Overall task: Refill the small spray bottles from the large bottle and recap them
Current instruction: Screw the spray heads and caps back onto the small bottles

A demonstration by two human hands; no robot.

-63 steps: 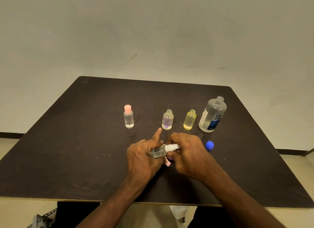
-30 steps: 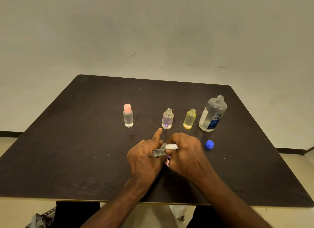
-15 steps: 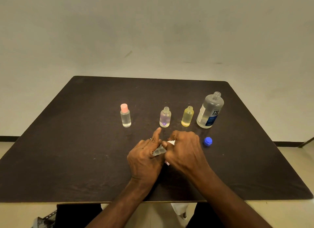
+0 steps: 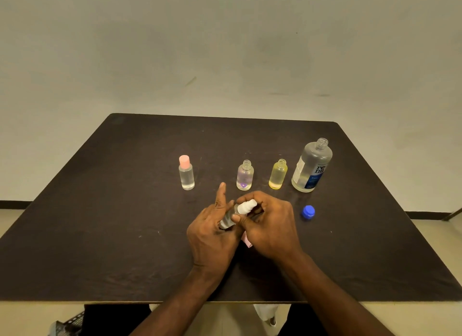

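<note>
**Two hands fit a white spray top onto a small clear bottle over a dark table**

Head view: Both forearms reach in from the bottom edge and meet near the middle of a dark brown table with a matte, faintly grained top and rounded far corners. The left hand wraps its lower fingers around a small clear bottle, held tilted with its neck pointing up and to the right; the index finger sticks out straight, pointing away from the person. The right hand curls over the neck end, thumb and fingers pinching the white spray top, a ribbed plastic cylinder sitting at the bottle's mouth. Just beneath the hands, a small pale pink piece peeks out on the table; what it is cannot be told.

Beyond the hands, four bottles stand upright in a row. From left: a clear cylindrical bottle with a pink cap; an uncapped round-shouldered bottle with a purple tint; an uncapped yellow-tinted bottle; and the large clear bottle, open-necked, with a white and blue label. A blue cap lies on the table near the right hand, in front of the large bottle. A plain pale wall rises behind.
</note>
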